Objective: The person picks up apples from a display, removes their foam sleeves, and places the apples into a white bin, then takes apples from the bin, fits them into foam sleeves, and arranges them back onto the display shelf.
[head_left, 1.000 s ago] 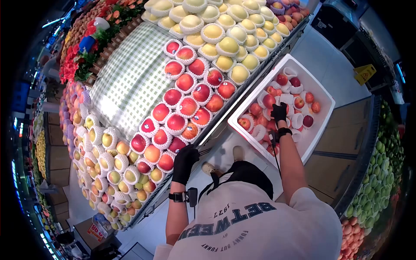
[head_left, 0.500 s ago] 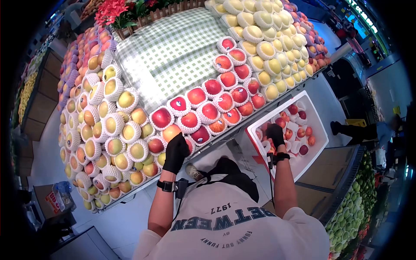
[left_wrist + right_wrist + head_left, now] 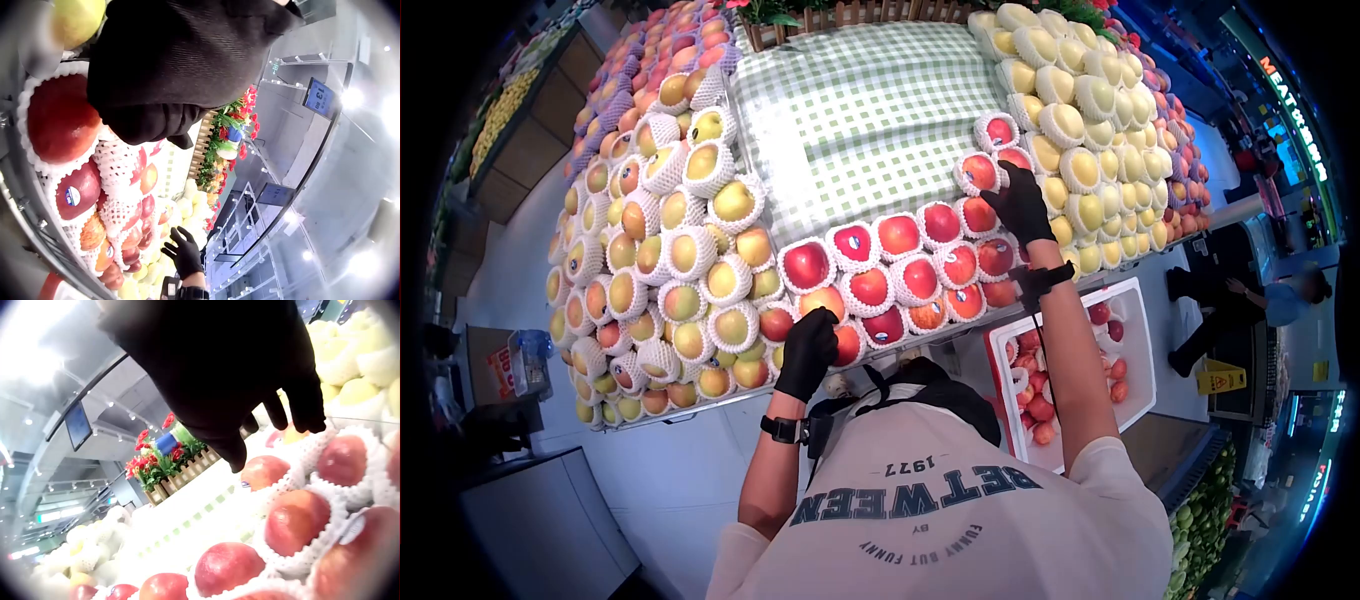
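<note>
Red apples (image 3: 898, 236) in white foam nets stand in rows along the display's front. Over the far right apples reaches my black-gloved right hand (image 3: 1022, 205), its fingers apart and pointing down. In the right wrist view an apple (image 3: 265, 472) lies just below the fingertips (image 3: 237, 461), and nothing shows between them. My gloved left hand (image 3: 808, 350) has its fingers curled at the front edge, beside an orange-red apple (image 3: 822, 301) and a red apple (image 3: 847, 344). In the left wrist view the back of the left hand (image 3: 169, 69) hides its palm side.
Green checked cloth (image 3: 860, 130) covers the slope behind the apples. Netted yellow fruit (image 3: 1080, 165) rises on the right, yellow-red fruit (image 3: 685, 255) on the left. Below right stands a white foam box (image 3: 1142, 350) holding apples. A person (image 3: 1230, 310) is beyond it.
My right hand has left the foam box and moved up to the far right apples. The left hand, earlier at the display edge with extended fingers, is now curled beside the front apples.
</note>
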The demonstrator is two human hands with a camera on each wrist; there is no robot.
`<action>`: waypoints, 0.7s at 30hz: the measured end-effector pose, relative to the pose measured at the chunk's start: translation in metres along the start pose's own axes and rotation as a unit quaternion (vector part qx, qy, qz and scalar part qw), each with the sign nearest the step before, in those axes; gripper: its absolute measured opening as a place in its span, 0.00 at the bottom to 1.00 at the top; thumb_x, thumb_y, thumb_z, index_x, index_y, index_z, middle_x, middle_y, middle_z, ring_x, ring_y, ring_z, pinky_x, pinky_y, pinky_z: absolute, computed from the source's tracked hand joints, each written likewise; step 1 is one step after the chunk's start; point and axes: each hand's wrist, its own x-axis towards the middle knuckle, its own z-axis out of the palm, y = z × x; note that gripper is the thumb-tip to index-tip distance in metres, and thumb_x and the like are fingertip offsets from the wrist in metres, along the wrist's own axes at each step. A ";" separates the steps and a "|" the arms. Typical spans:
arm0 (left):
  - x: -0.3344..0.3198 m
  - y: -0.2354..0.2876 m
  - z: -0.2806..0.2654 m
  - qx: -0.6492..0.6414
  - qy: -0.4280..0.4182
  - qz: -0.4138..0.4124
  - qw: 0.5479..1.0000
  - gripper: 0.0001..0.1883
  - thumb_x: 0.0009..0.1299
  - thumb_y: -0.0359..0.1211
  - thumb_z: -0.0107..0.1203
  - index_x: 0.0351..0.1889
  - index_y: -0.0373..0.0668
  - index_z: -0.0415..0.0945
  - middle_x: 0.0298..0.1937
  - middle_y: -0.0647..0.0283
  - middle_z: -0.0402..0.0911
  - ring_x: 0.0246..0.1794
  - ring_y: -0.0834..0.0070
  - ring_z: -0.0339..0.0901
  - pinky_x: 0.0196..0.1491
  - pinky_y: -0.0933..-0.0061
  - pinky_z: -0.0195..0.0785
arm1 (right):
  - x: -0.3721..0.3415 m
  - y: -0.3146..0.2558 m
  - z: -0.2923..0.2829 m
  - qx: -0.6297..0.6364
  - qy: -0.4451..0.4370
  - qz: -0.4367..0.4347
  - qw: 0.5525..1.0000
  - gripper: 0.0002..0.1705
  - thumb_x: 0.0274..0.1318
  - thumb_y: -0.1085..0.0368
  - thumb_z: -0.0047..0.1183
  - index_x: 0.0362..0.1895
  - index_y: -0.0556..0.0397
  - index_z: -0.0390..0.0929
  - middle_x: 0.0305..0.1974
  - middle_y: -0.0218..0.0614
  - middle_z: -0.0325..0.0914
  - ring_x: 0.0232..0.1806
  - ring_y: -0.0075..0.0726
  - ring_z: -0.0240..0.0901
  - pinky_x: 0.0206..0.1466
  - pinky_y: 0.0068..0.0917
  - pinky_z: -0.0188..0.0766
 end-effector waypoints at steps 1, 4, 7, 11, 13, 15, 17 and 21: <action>0.000 -0.001 0.006 0.046 0.006 0.031 0.998 0.07 0.74 0.32 0.44 0.35 0.42 0.71 0.17 0.78 0.54 0.14 0.91 0.53 0.17 0.86 0.44 | 0.016 -0.010 0.006 -0.054 -0.016 -0.028 0.998 0.36 0.43 0.53 0.67 0.58 0.49 0.71 0.52 0.47 0.72 0.51 0.51 0.72 0.51 0.43 0.72; -0.002 -0.004 0.018 0.201 0.038 0.107 0.973 0.06 0.73 0.30 0.44 0.33 0.43 0.70 0.19 0.76 0.56 0.16 0.91 0.54 0.19 0.85 0.46 | 0.043 -0.042 0.013 -0.236 -0.122 -0.006 0.964 0.39 0.38 0.48 0.68 0.58 0.40 0.70 0.55 0.44 0.70 0.51 0.56 0.71 0.50 0.48 0.73; -0.001 -0.009 0.019 0.351 0.082 0.160 0.919 0.08 0.73 0.29 0.45 0.30 0.46 0.66 0.21 0.76 0.57 0.18 0.91 0.55 0.20 0.85 0.49 | 0.057 -0.044 0.029 -0.283 -0.220 0.038 0.933 0.43 0.35 0.46 0.68 0.59 0.41 0.69 0.52 0.47 0.72 0.51 0.57 0.71 0.51 0.48 0.71; 0.002 -0.015 0.008 0.434 0.098 0.245 0.861 0.07 0.75 0.32 0.44 0.33 0.44 0.69 0.20 0.77 0.57 0.17 0.90 0.54 0.20 0.84 0.49 | 0.054 -0.051 0.038 -0.328 -0.137 0.014 0.935 0.30 0.32 0.54 0.68 0.46 0.41 0.74 0.45 0.40 0.74 0.48 0.50 0.73 0.46 0.47 0.73; -0.006 -0.006 0.016 0.260 0.089 0.154 0.949 0.09 0.76 0.35 0.43 0.35 0.44 0.70 0.19 0.77 0.56 0.16 0.89 0.54 0.19 0.84 0.47 | 0.048 -0.056 0.037 -0.331 -0.117 0.002 0.936 0.29 0.32 0.57 0.67 0.45 0.41 0.75 0.46 0.40 0.72 0.46 0.49 0.73 0.44 0.45 0.73; -0.006 0.000 0.016 0.287 0.081 0.180 0.937 0.12 0.77 0.38 0.41 0.36 0.44 0.71 0.17 0.77 0.54 0.15 0.88 0.52 0.19 0.84 0.45 | 0.049 -0.063 0.036 -0.322 -0.114 -0.010 0.940 0.30 0.30 0.58 0.68 0.46 0.42 0.74 0.46 0.40 0.70 0.46 0.50 0.73 0.43 0.46 0.73; -0.008 0.007 0.016 0.241 0.082 0.159 0.954 0.11 0.77 0.38 0.41 0.37 0.44 0.71 0.17 0.77 0.54 0.15 0.88 0.51 0.19 0.84 0.45 | 0.047 -0.060 0.035 -0.229 -0.101 -0.016 0.968 0.35 0.28 0.60 0.70 0.49 0.44 0.73 0.47 0.42 0.69 0.45 0.53 0.73 0.45 0.47 0.74; -0.010 0.022 0.020 0.300 0.074 0.193 0.931 0.10 0.76 0.38 0.42 0.38 0.44 0.70 0.17 0.78 0.53 0.15 0.88 0.50 0.19 0.84 0.44 | 0.040 -0.068 0.032 -0.056 -0.031 -0.040 0.997 0.44 0.29 0.58 0.70 0.57 0.50 0.69 0.49 0.48 0.68 0.48 0.57 0.69 0.53 0.45 0.70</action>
